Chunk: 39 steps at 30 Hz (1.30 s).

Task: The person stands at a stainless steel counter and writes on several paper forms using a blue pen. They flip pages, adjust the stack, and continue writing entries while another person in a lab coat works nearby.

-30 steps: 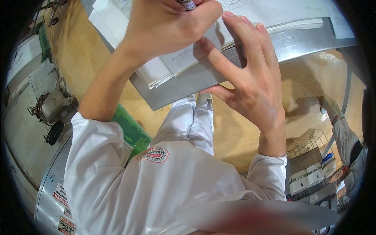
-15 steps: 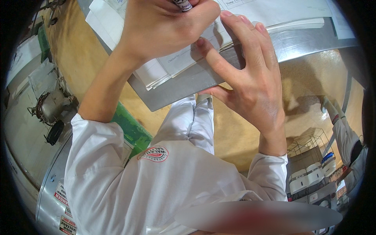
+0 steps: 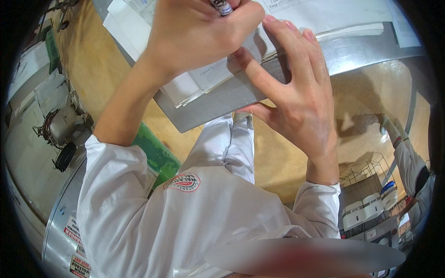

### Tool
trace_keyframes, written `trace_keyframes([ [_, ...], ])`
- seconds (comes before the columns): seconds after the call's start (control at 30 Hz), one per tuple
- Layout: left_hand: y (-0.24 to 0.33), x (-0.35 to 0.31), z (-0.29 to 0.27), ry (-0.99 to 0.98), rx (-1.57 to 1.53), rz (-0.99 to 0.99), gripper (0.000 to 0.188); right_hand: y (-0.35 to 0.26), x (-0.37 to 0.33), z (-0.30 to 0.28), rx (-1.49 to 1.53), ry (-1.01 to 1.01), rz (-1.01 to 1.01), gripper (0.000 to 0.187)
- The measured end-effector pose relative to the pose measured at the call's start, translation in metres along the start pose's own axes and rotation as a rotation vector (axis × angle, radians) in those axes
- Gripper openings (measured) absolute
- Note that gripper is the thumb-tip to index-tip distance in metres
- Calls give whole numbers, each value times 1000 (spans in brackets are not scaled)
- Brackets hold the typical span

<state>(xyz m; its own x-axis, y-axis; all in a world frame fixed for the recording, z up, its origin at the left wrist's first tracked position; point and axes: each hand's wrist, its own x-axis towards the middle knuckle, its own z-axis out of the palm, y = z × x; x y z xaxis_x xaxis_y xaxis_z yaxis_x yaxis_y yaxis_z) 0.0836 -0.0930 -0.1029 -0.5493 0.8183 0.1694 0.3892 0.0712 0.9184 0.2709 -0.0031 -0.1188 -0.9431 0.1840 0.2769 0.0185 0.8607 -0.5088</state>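
Our left hand (image 3: 199,37) is curled closed around a pen (image 3: 222,6), of which only the dark, banded end shows at the top edge of the view, poking out between the bent fingers. The fist rests over a stack of white paper forms (image 3: 208,76), and its forearm runs down and to the left into a rolled white sleeve (image 3: 116,185).

Our right hand (image 3: 296,97) is spread open, gripping nothing outright: its fingertips (image 3: 273,21) press on the top sheets, while the thumb (image 3: 252,69) lies along the near edge of the stack and the grey board (image 3: 222,104) beneath it. The papers lie on that flat grey board, which tilts across the upper middle of the view, with more white sheets (image 3: 333,14) spread on it to the right.

Below the board we see the front of our white coat with a round red badge (image 3: 183,181) on the chest. The floor (image 3: 92,78) under everything is tan. To the left stand a green strip (image 3: 157,153), a grey machine (image 3: 58,129) and a metal cabinet (image 3: 60,231) with warning stickers. At the far right another person's sleeve (image 3: 408,157) shows, near stacked white crates (image 3: 366,208) in a wire rack.
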Motion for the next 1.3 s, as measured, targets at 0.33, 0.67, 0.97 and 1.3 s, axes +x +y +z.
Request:
trace_keyframes([
  [0.33,4,1,-2,19,109,20,37,-1,0,1,-2,13,-6,67],
  [0.67,-3,3,-3,-23,154,84,35,-3,1,-1,6,3,1,69],
  [0.97,-7,22,-21,73,636,470,31,-2,1,-1,-10,9,-20,66],
  [1.3,-4,17,4,-19,111,101,34,4,2,-4,-30,-20,-24,83],
])
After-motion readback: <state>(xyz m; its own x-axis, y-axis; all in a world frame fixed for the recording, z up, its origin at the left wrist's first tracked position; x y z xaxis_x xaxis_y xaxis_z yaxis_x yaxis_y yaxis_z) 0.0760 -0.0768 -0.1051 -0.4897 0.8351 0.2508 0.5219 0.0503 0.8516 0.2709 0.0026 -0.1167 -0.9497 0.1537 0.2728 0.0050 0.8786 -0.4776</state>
